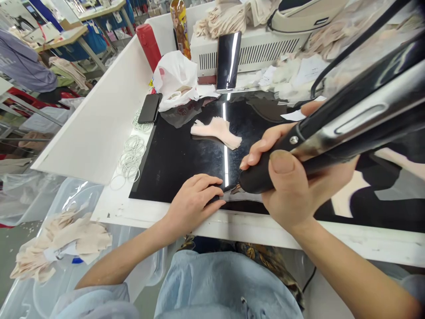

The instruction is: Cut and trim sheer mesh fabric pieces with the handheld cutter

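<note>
My right hand (292, 190) is wrapped round a thick black-and-silver handheld tool (327, 117), thumb on top. Its small metal tip (236, 188) points down and left at a thin, greyish translucent strip (244, 196) near the front edge of a glossy black work surface (172, 155). Just left of the tip, my left hand (197, 201) lies palm down with fingers stretched out and fingertips at the strip's end. Whether it pinches the strip is hidden. Farther back lies a pale pink stack of cut fabric (217, 130).
White rings (131, 157) and a phone (150, 108) line the left side. Behind stand a plastic bag (175, 77), a red flask (148, 46), an upright phone (228, 60) and a vented white box (255, 51). A clear bin (71, 195) is below left. A co-worker (26, 62) sits beyond.
</note>
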A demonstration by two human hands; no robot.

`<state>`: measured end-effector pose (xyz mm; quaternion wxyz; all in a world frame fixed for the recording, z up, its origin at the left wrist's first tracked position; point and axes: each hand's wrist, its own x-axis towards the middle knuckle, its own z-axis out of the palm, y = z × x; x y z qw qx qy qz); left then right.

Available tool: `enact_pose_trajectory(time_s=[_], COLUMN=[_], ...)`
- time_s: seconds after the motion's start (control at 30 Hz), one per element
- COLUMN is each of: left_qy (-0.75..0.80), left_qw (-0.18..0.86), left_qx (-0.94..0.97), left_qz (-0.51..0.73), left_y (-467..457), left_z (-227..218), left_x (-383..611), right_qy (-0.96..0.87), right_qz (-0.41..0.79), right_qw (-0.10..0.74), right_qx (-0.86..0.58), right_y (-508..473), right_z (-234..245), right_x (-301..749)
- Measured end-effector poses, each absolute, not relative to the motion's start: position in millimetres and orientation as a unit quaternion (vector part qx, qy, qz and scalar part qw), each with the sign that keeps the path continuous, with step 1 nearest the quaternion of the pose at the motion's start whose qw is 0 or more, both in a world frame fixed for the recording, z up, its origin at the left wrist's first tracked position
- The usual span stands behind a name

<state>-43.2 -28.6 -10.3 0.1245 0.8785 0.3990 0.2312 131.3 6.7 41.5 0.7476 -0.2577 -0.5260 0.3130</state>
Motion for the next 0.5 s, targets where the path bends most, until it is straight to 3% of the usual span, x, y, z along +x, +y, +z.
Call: enact_pose_trajectory(time_s=[0.5], left_qy=[0.367], left_qw=[0.071], left_qx=[0.901], left_qz=[0.22], left_y=[-30.5], left_z=[-7.1], left_x=[-38.0], right_qy=[-0.496], right_qz=[0.335], right_qw=[0.757], right_qx=[-0.262], right_y=[2.8], right_z=[39.7], right_x=[122.0])
